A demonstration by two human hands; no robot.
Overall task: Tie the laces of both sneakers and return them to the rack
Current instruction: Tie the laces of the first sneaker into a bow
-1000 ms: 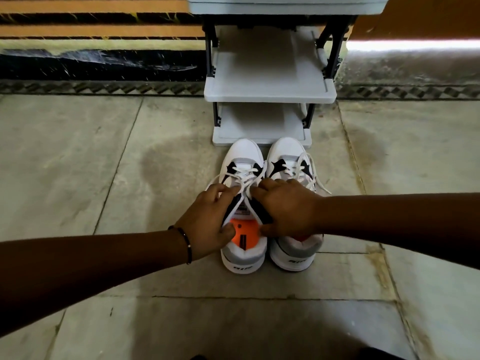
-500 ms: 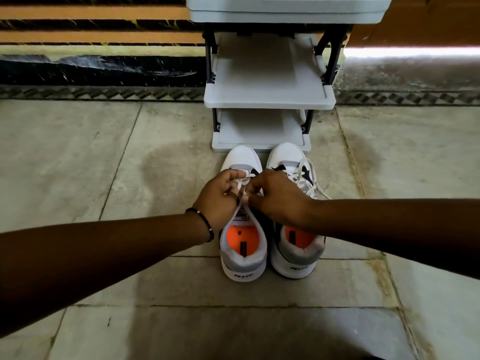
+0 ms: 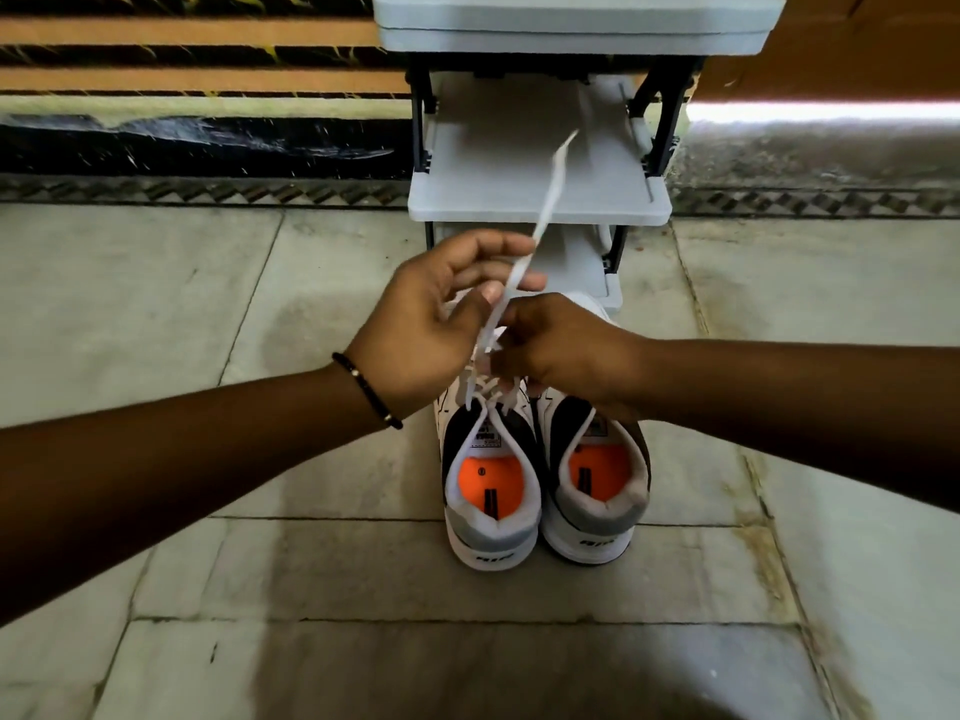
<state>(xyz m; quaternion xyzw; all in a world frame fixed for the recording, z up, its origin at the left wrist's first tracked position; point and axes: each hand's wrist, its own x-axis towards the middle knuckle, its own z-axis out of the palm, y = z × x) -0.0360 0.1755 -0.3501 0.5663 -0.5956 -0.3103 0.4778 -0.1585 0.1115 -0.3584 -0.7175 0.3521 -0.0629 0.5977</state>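
Note:
Two white, grey and black sneakers with orange insoles stand side by side on the floor, heels toward me: the left sneaker (image 3: 491,491) and the right sneaker (image 3: 597,485). Above the left sneaker's tongue, my left hand (image 3: 441,324) pinches a white lace (image 3: 543,215) whose free end swings up in front of the rack. My right hand (image 3: 566,345) is curled over the lacing of the same shoe and grips another part of the lace. Both toes are hidden behind my hands.
A grey shoe rack (image 3: 537,200) with black posts stands just beyond the sneakers against the wall, its shelves bare. Stone floor tiles (image 3: 208,304) spread to both sides and toward me.
My hands have lifted from the left sneaker's tongue and pulled the lace upward; its loose end now flies up toward the rack. The sneakers appear lower in view.

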